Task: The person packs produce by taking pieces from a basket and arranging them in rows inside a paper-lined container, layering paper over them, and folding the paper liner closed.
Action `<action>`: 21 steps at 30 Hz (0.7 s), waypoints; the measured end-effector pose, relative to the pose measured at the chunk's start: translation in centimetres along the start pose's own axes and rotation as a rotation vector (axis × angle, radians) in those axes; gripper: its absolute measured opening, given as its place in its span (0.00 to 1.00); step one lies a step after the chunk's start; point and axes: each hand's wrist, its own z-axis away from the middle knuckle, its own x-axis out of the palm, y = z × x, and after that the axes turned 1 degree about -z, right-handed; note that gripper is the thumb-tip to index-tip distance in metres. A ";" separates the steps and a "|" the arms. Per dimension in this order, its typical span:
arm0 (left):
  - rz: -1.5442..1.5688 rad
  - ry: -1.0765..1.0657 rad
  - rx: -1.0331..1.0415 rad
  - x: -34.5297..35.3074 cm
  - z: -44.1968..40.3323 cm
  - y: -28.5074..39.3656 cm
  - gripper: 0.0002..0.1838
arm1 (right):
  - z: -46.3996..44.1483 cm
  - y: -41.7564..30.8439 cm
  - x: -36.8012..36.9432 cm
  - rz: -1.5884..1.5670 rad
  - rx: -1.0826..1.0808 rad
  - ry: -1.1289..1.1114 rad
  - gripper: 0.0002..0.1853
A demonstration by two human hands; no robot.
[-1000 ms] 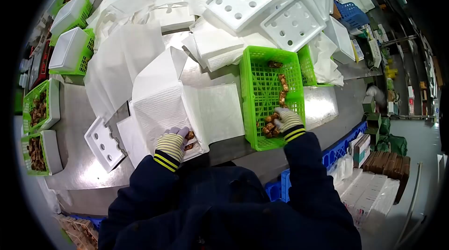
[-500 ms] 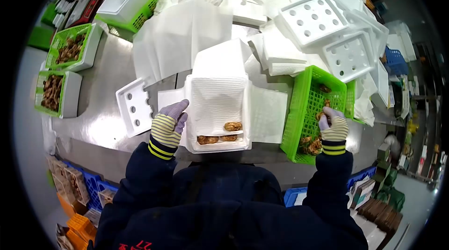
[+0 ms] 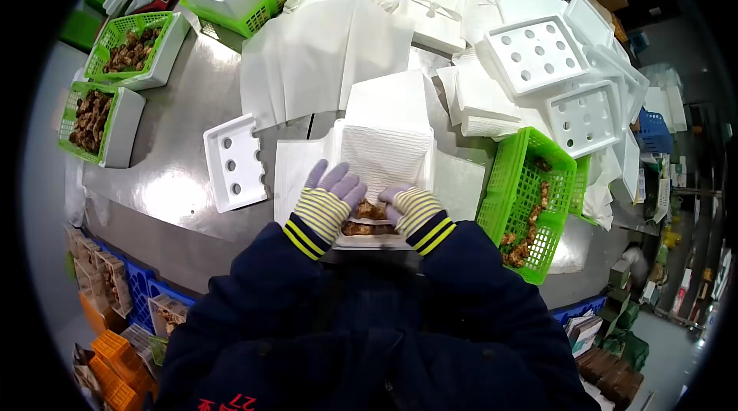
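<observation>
A white foam box stands before me, lined with white textured paper. Brown knobbly pieces lie at its near end, one in an upper row and others in a lower row; my hands partly cover them. My left hand, in a lilac glove with a striped cuff, is over the box's left wall with its fingers spread and nothing held. My right hand, gloved alike, reaches in from the right, its bent fingers closed at the end of the upper brown piece. The fingertips are partly hidden.
To the right, a green basket holds several brown pieces. Perforated foam lids and paper sheets pile up behind. One perforated lid lies at left. Further left, filled green baskets sit in white boxes on the metal table.
My right hand has left the green basket and moved left into the foam box. My left hand has moved right, over the box's left wall, with its fingers spread. The view has shifted slightly.
</observation>
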 end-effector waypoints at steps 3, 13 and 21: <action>-0.029 -0.016 0.053 2.5 -0.1 0.2 0.19 | 0.0 1.2 -0.6 0.274 -0.004 0.134 0.10; -0.237 -0.351 0.053 6.0 0.1 -0.1 0.09 | -1.0 0.2 1.9 0.594 0.119 -0.381 0.11; -0.151 -0.269 0.121 4.6 -0.3 -0.2 0.08 | -0.3 0.0 -2.0 0.451 -0.071 -0.040 0.08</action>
